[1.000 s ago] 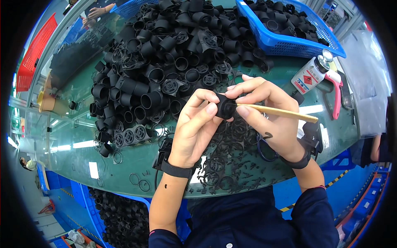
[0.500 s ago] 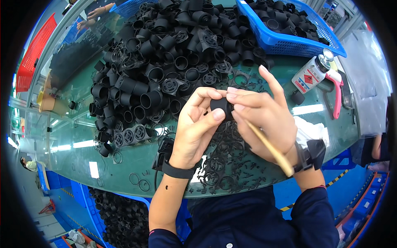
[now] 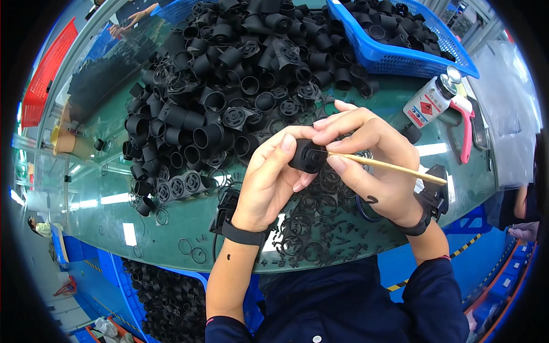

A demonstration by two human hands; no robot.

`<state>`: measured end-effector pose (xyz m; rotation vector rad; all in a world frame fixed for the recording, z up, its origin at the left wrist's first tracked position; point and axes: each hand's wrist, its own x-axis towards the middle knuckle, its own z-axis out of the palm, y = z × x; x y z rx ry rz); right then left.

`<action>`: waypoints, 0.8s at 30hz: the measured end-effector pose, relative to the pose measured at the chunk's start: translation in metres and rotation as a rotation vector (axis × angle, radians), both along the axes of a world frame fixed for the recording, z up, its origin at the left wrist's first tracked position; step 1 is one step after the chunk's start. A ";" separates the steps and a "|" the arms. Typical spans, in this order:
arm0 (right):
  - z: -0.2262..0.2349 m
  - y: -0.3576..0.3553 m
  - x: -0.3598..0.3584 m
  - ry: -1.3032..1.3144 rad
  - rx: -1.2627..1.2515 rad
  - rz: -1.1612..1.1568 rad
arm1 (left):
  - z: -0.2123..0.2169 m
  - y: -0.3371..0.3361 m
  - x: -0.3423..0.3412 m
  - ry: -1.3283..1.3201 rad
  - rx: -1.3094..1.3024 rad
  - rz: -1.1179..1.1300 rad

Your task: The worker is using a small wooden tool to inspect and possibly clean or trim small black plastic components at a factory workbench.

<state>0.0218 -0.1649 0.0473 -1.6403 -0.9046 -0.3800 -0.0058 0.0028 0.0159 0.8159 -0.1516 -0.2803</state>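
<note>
My left hand (image 3: 264,180) is closed around a short black cylindrical part (image 3: 306,155), thumb on top. The part's ringed end face is turned toward my right hand (image 3: 386,163). Between thumb and fingers, that hand pinches a thin pick with a wooden handle (image 3: 400,167). Its fine tip reaches the part's end face; whether it goes in cannot be seen. A small curved black scrap (image 3: 372,199) sticks to the back of the right thumb. Below the hands, thin black rings and small trimmings (image 3: 311,228) are scattered over the green tabletop (image 3: 171,234).
A large heap of black cylindrical parts (image 3: 214,103) covers the far left. At the far right stands a blue basket (image 3: 394,60) of similar parts. Right of my hands are a white bottle (image 3: 429,103) and a pink-handled tool (image 3: 466,137). Below the table edge sits a bin of black parts (image 3: 166,303).
The pick has swung from a steep slant to nearly level, its tip now at the part. My left hand has turned the part so its end face shows.
</note>
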 end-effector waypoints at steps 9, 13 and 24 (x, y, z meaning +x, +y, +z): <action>0.012 -0.008 0.001 -0.040 -0.179 0.043 | 0.002 -0.004 -0.001 -0.021 0.285 0.081; 0.011 -0.008 0.002 -0.053 -0.175 0.077 | 0.002 -0.004 -0.002 -0.015 0.355 0.105; 0.013 -0.015 0.006 -0.025 -0.234 0.144 | -0.002 -0.003 -0.001 -0.074 0.360 0.075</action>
